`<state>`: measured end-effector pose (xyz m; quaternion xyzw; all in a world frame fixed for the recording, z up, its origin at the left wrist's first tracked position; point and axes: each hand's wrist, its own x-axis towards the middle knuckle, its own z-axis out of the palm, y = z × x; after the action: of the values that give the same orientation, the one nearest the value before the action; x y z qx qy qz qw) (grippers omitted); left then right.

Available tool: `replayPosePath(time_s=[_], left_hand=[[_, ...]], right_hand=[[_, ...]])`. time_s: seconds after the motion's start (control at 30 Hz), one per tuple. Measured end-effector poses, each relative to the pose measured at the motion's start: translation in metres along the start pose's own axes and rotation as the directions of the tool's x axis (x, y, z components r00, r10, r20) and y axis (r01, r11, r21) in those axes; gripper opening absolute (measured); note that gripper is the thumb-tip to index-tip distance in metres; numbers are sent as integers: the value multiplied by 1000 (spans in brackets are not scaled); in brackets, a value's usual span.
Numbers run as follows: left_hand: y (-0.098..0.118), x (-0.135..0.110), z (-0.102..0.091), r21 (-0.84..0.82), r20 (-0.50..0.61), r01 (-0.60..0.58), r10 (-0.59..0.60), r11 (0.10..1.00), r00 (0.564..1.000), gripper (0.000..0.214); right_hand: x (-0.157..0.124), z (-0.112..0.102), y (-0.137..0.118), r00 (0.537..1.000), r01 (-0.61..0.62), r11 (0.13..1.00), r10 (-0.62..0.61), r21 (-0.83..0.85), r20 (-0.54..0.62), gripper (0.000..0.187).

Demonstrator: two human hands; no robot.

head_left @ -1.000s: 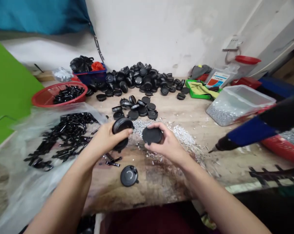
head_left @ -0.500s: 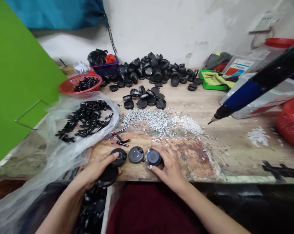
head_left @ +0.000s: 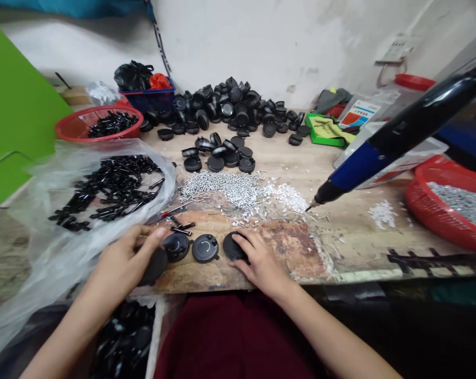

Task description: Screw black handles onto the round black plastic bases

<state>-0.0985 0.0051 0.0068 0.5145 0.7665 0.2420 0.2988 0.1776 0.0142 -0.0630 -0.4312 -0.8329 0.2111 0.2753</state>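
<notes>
Wooden workbench (head_left: pixel 285 163), left hand (head_left: pixel 119 258), fingers curved against a black cap (head_left: pixel 156 267), right hand (head_left: pixel 261 266), fingers spread over another cap (head_left: pixel 234 246)

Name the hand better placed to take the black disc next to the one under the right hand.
Right, probably: the right hand rests on a black disc beside the target disc; another disc sits between it and the left hand.

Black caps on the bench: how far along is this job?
Done, seemingly: a heap of black caps by the wall. In hand: the left hand cups one cap, the right hand presses another. Still left: black pieces in a plastic bag and silver pins.
</notes>
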Motion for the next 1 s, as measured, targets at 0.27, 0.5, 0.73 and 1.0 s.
replayPosePath(time_s=[0.27,0.5,0.73,1.0], left_hand=[[28,-40,21,-798,394,377,-65,471,917,32],[44,-47,44,-767,534,445,75,462,842,59],[47,-45,58,-751,513,405,74,521,855,35],[50,-41,70,-703,423,316,17,637,906,43]], right_hand=[[8,-32,-14,823,-490,505,537,710,186,33],[0,-49,-10,787,-515,125,460,848,410,39],[-10,-48,-5,769,-582,239,473,777,430,46],[-13,-44,4,833,-493,528,516,691,200,30]])
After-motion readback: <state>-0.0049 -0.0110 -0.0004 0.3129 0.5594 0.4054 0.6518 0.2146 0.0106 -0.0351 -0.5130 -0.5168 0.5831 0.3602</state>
